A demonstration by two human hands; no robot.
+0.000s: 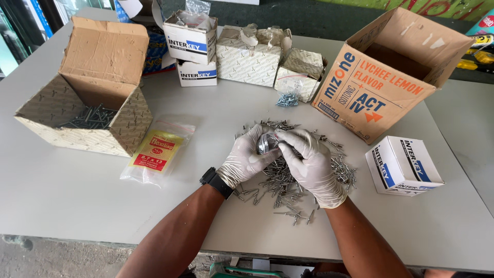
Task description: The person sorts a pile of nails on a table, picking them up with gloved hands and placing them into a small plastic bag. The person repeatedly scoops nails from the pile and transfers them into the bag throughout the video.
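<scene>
Both gloved hands meet over the rivet pile [293, 175], left hand [246, 158] and right hand [309, 160] curled together, pinching a small clear bag of rivets [267, 142] between their fingertips (equally near to each). Loose rivets lie directly beneath and rightward; the bag packet [154, 152] sits left of the left hand.

Both hands wear whitish thin gloves; left hand [246, 160] has a black wristwatch [216, 181].
</scene>
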